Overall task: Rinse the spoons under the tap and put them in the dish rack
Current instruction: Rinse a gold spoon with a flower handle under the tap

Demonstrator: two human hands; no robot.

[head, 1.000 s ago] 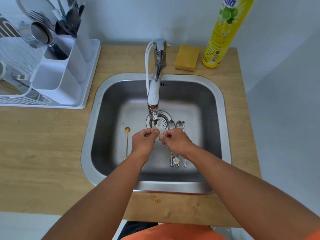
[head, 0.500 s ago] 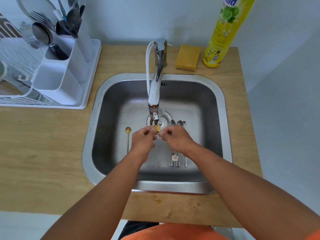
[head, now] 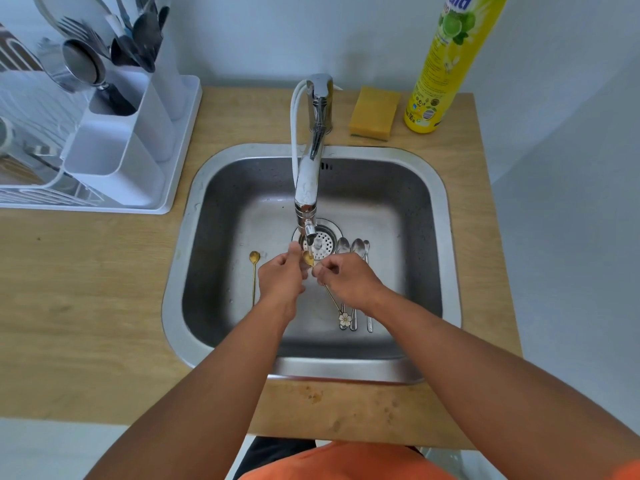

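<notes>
tap spout [head: 306,188] hung right over the middle of the sink [head: 446,237], so that blocked the centre. silver spoons [head: 356,251] cluttered the right of the drain, gold spoon [head: 254,271] lay left. bare counter [head: 86,289] toward the dish rack [head: 166,188] was open.

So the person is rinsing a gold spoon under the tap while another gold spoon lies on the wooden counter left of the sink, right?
Not quite. The head view shows the other gold spoon lying inside the sink, on its left side, not on the counter. The rest is right.
</notes>
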